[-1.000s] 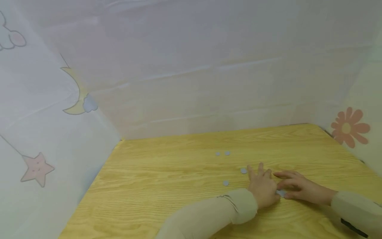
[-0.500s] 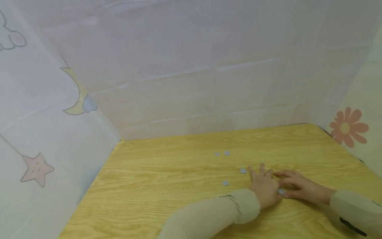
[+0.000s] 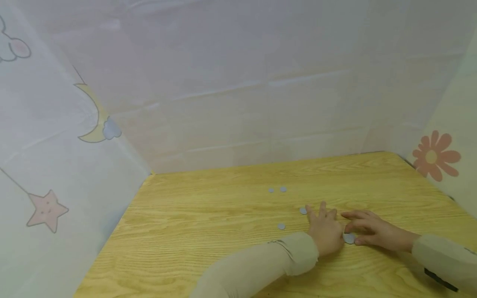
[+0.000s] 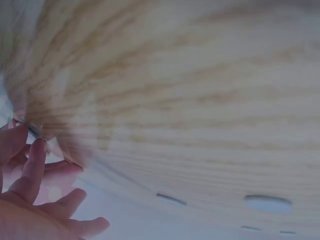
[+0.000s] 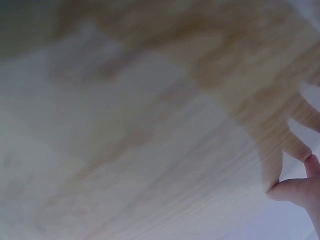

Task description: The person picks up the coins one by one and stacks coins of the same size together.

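A flat grey disc (image 3: pixel 349 238) lies between my two hands on the wooden table. My right hand (image 3: pixel 374 233) holds it at the edge, thumb at its right side and forefinger at its far side. My left hand (image 3: pixel 325 232) borders it on the left, outer fingers spread over the wood; its thumb and forefinger are hidden in the head view. In the left wrist view, fingertips of the left hand (image 4: pixel 40 195) meet a dark thin edge, and I cannot tell whether they pinch it. The right wrist view shows my right thumb (image 5: pixel 290 191) and forefinger close above the table.
Several more grey discs lie left of the hands: one disc (image 3: pixel 303 210) at the left hand's outer fingertip, another disc (image 3: pixel 281 226) nearer, and a pair farther back, including a disc (image 3: pixel 283 189). Pale printed sheets (image 3: pixel 238 82) enclose the table (image 3: pixel 193 215) at the back and sides.
My left hand has drawn slightly left, so more of the disc between the hands shows and an outer fingertip reaches a neighbouring disc. The right hand stays nearly in place.
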Motion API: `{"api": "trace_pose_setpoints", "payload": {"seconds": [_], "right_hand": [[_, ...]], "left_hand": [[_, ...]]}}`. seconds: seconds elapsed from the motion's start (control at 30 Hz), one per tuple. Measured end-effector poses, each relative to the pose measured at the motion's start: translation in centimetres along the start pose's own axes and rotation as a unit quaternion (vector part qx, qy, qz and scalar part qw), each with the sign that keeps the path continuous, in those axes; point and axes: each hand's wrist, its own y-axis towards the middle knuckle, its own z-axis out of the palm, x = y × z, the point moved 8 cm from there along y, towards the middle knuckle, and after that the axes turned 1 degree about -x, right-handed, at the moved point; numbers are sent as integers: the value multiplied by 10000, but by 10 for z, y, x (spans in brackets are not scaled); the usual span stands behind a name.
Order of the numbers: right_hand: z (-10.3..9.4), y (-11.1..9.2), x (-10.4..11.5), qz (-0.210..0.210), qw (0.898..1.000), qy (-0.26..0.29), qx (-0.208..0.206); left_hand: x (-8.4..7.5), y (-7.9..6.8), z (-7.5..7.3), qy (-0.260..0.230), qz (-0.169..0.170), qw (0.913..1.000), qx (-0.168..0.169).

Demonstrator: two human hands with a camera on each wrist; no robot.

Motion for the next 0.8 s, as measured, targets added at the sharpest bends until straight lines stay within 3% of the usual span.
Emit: {"api": "trace_pose_setpoints", "payload": {"seconds": [0.2, 0.8], "right_hand": [[-1, 0, 1, -71, 9999, -82, -49], [-2, 1, 2, -85, 9989, -461, 27]], "left_hand": [[-1, 1, -2, -156, -53, 9998, 74], [-4, 4, -4, -32, -77, 9999, 59]]}}
